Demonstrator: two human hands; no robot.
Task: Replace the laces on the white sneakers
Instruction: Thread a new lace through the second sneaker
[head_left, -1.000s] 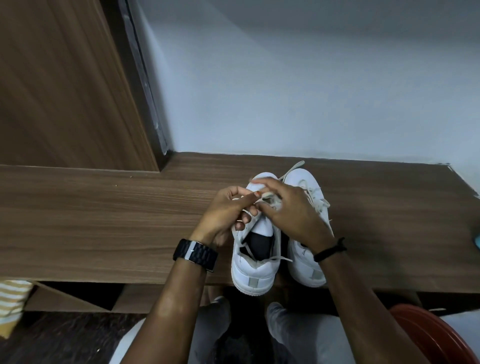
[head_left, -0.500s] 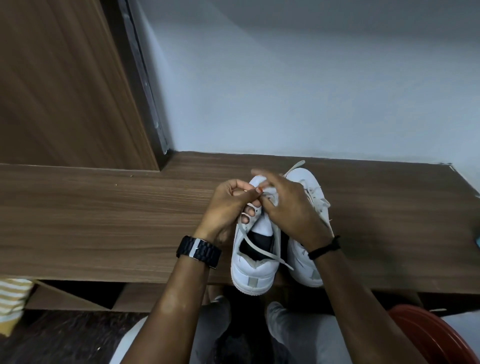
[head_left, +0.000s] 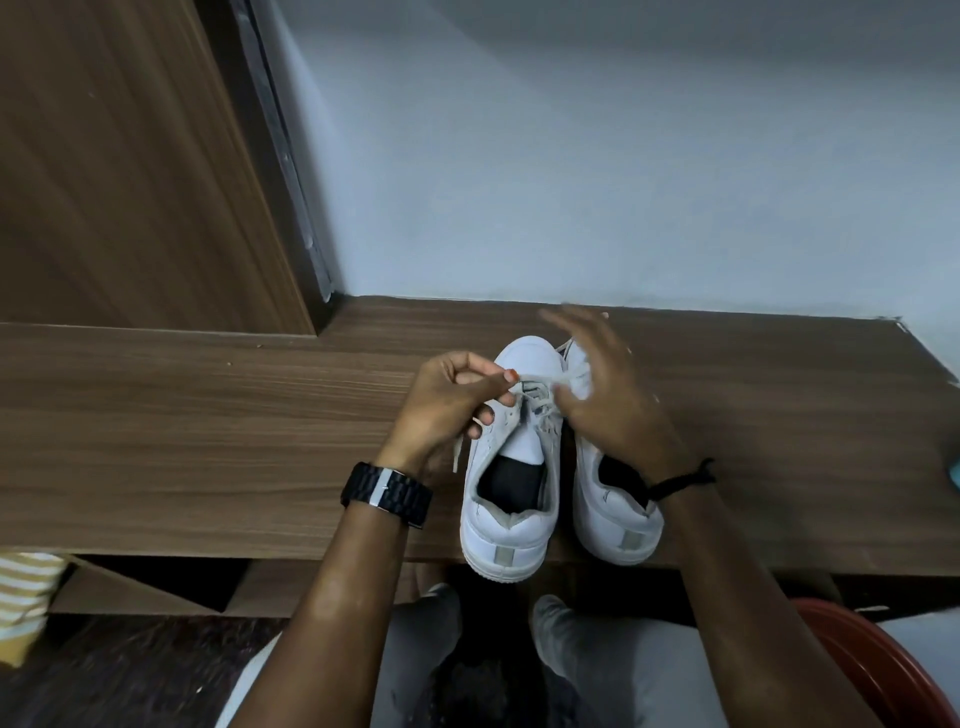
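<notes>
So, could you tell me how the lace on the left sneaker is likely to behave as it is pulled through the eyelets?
The lace looks flat and floppy: its loose end droops below the left hand, which pinches it. It probably weighs almost nothing, so it should follow the hand easily. The left sneaker may shift if tugged, since nothing visibly holds it down.

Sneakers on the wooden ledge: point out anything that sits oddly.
Both sneakers overhang the ledge front edge at their heels, the left sneaker farther out than the right sneaker. A loose lace end dangles beside the left one. Nothing looks damaged.
</notes>
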